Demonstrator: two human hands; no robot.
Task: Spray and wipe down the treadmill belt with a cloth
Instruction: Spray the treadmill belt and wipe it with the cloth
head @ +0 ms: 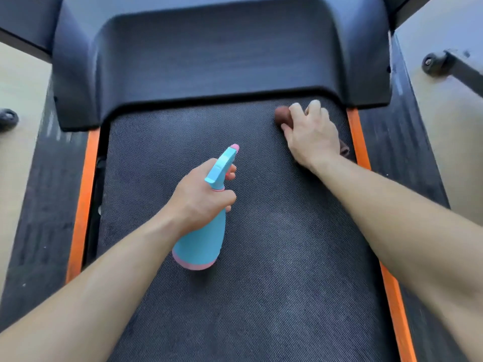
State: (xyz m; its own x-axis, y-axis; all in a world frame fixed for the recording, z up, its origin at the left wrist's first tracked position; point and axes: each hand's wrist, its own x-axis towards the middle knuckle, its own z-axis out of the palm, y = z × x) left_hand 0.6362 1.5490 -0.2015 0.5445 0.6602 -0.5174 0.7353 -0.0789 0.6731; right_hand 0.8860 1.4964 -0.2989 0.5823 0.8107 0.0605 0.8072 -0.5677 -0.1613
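my left hand (202,194) is wrapped round the neck of the blue spray bottle (206,218), thumb over the top of the neck and one finger reaching forward under the trigger. the bottle has a pink nozzle tip and a pink base, and i hold it above the dark textured treadmill belt (261,270), its nozzle aimed toward the front of the machine. my right hand (311,134) is farther forward, near the belt's right edge just short of the black motor cover (219,64). its fingers are bent down onto a brown cloth (282,114) that pokes out on both sides of the hand; the cloth is blurred, so i can't quite tell how it's bunched. orange strips (356,131) run along both sides of the belt.
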